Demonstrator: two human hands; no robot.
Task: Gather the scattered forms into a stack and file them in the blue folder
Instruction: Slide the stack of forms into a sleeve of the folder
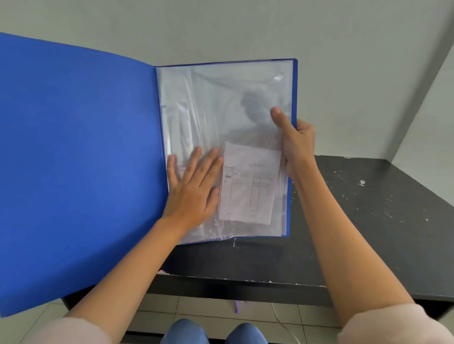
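Forms [249,183] sleeved inside blue folder [68,155]

The blue folder [68,155] is held open and raised upright over the desk, cover swung out left, its crinkled clear sleeves [216,106] facing the camera, with small printed forms [248,184] tucked in the lower right.

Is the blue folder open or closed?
Open: the blue plastic folder has its cover swung left, baring clear sleeves.
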